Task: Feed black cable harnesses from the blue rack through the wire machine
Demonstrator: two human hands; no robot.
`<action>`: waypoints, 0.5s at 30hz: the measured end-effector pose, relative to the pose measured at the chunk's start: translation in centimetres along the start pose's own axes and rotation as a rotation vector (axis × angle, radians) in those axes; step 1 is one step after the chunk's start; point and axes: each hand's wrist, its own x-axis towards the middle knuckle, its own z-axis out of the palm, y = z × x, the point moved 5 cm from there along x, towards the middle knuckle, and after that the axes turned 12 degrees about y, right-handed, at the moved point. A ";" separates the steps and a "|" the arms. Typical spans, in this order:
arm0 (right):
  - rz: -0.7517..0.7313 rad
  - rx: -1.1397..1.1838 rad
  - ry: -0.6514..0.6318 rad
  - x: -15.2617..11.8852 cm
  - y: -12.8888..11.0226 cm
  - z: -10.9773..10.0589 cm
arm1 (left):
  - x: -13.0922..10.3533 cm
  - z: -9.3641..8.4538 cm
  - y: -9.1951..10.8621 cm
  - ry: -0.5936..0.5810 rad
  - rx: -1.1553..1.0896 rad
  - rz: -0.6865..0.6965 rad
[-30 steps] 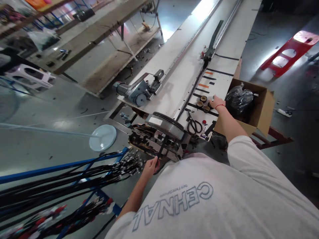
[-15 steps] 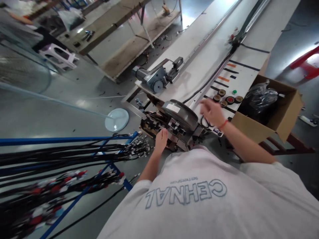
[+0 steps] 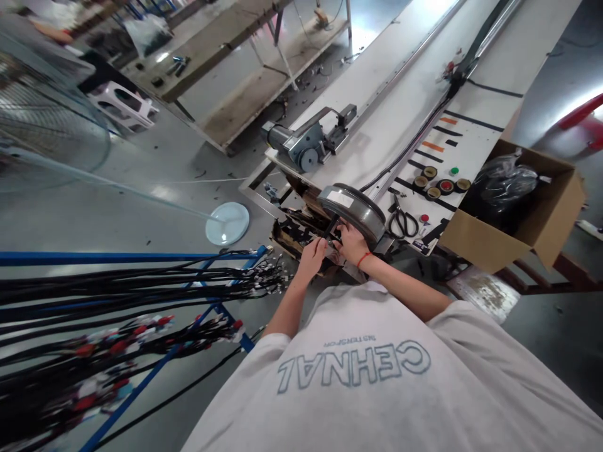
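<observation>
A person in a white T-shirt with blue-grey outlined letters (image 3: pixel 358 364) has both hands close together, just in front of a fat round grey wheel-shaped machine part with a white label (image 3: pixel 355 212). The left hand (image 3: pixel 312 258) is pinched on the low end of a thin black strip (image 3: pixel 331 225). The strip slants up from those fingers to the near side of the wheel part. The right hand (image 3: pixel 352 243), with a thin red band (image 3: pixel 363 258) on its wrist, is just beside the strip. Its fingers are bent, but one cannot tell if they grip anything.

To the right of the wheel part, a pair of scissors with big black loop handles (image 3: pixel 403 223) lies on a long white table (image 3: pixel 400 100). A small red round thing (image 3: pixel 424 218) is near the scissors. Farther up sit five small dark tape rolls (image 3: pixel 434 193), one with a red middle, and a little green round thing (image 3: pixel 454 170). Next to the table stands an open brown cardboard box (image 3: pixel 485 242), with a shiny clear plastic bag of something dark (image 3: pixel 506 179) inside.
</observation>
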 end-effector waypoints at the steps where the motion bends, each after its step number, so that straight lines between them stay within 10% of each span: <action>1: -0.008 -0.015 0.024 -0.3 -0.1 -0.2 | 0.0 0.1 0.1 -0.015 -0.007 0.009; 15: 0.090 0.043 0.009 -0.7 -0.1 -0.2 | 0.0 0.1 0.0 -0.041 -0.017 -0.008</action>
